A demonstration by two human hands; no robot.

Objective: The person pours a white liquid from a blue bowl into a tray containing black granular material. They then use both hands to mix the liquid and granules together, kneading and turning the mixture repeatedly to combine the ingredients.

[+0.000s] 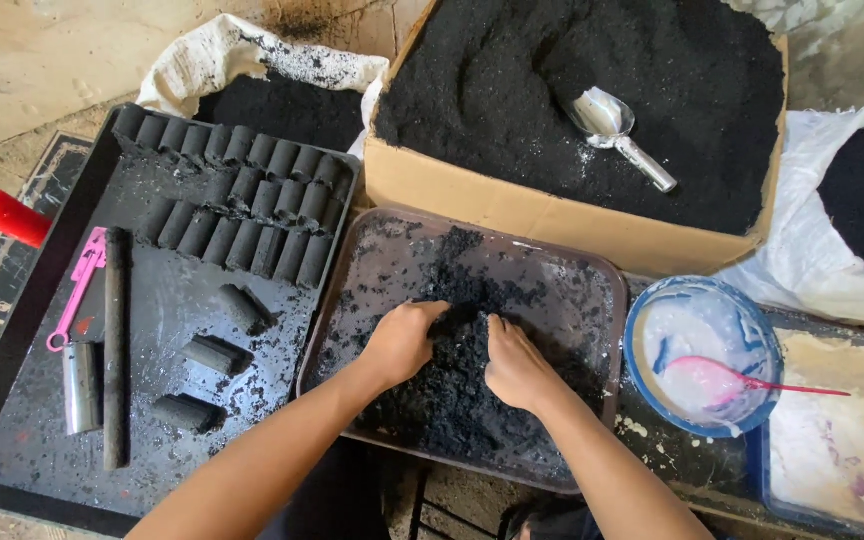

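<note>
Both my hands are pressed into a heap of black, damp charcoal mix [452, 390] on a brown rectangular tray [592, 290]. My left hand [402, 340] curls its fingers into the left side of the heap. My right hand [517, 365] digs in from the right, fingers bent down into the powder. The two hands sit close together, about a hand's width apart, with the mix bunched between them. Fingertips of both are hidden in the black material.
A black tray [152, 300] at left holds rows of black cylinders [242, 200], a dark tube [115, 350], a metal tube [80, 385] and a pink tool [77, 285]. Behind stand a cardboard box [512, 205] of black powder with a metal scoop [617, 135], plus a blue bowl [707, 350] of white paste.
</note>
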